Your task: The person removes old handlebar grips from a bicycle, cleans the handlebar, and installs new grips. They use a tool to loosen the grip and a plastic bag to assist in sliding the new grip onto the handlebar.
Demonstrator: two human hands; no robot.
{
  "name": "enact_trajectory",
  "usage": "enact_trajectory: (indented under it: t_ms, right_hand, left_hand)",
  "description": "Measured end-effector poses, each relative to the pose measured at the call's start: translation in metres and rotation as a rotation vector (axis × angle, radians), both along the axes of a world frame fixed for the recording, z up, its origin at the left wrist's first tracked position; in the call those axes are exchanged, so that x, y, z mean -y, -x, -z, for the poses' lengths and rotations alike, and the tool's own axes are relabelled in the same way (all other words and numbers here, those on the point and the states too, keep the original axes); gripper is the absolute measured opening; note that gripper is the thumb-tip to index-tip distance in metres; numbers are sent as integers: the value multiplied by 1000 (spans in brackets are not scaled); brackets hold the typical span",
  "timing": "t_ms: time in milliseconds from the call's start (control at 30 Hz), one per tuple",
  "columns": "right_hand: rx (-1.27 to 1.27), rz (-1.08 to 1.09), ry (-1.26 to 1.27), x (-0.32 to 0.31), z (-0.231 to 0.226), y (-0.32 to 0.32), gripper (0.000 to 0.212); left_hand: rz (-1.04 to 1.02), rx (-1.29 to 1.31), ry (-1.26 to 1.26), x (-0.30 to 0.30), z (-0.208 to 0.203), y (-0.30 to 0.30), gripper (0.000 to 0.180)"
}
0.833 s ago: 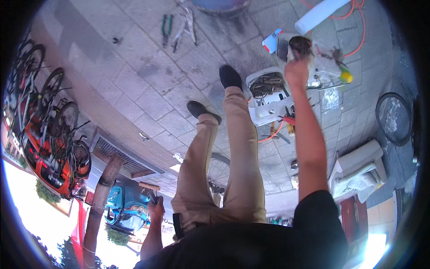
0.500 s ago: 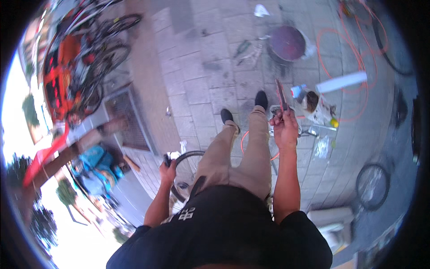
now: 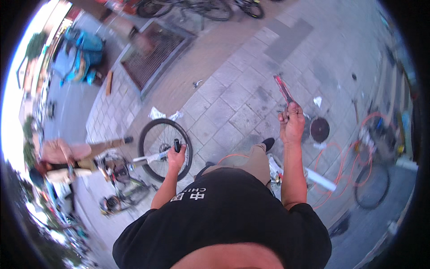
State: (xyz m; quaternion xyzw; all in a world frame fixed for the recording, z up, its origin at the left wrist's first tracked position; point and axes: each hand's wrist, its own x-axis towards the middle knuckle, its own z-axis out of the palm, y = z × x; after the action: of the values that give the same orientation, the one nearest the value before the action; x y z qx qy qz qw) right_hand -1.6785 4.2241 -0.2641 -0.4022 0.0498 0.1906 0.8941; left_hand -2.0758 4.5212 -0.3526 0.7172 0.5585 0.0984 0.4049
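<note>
My left hand (image 3: 176,159) is closed around a short black cylinder (image 3: 177,145), whose round end points up; its exact kind is unclear. Behind it lies a bicycle wheel (image 3: 189,139) with a black tyre, and a pale bar runs over the wheel toward my hand. Held out ahead, my right hand (image 3: 292,123) pinches a narrow, flat, red-and-dark strip (image 3: 283,89) by its near end, with the far end angled up and left. Blur hides what sort of thing it is.
At left, a person (image 3: 67,157) is near a bicycle (image 3: 127,188). A metal grate (image 3: 150,58) and a blue-covered vehicle (image 3: 83,49) lie beyond. On the right are a dark round lid-like thing (image 3: 320,130), a white bar (image 3: 321,179), an orange hose (image 3: 342,150) and a loose tyre (image 3: 371,204).
The view has swung to the left, bringing the person and the bicycle at left into sight. My left hand has come forward over the wheel. Both hands keep hold of their things.
</note>
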Motion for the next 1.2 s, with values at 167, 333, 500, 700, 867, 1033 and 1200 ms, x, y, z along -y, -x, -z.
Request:
enact_trajectory:
  t_ms: [167,333,500,700,867,1033,1200]
  right_hand:
    - [94,-194,110,-134,-25,92,27]
    - [114,-434,92,-225,-44,177,25]
    - [410,-1011,96,-286,-98,279,35]
    - [223,-1841,22,-366,-64,374,40]
    - [224,-1878,-16,-401,-83,433,45]
    - [604,-1729,122,-443,-97,462,38]
    - [1543,-1306,389,-474,-148,531,43]
  left_hand:
    - [-239,46,-11,20,-14,140,36]
    - [-381,111,-8,21,8,253,39]
    - [-616,105,29,32,-42,305,41]
    - [-1091,69,-188,85,-60,343,39]
    - [-1286,-9,-184,87,-68,382,43]
    - [-1235,68,-322,-38,-93,428,47]
    - [-973,81,-412,-187,-106,475,54]
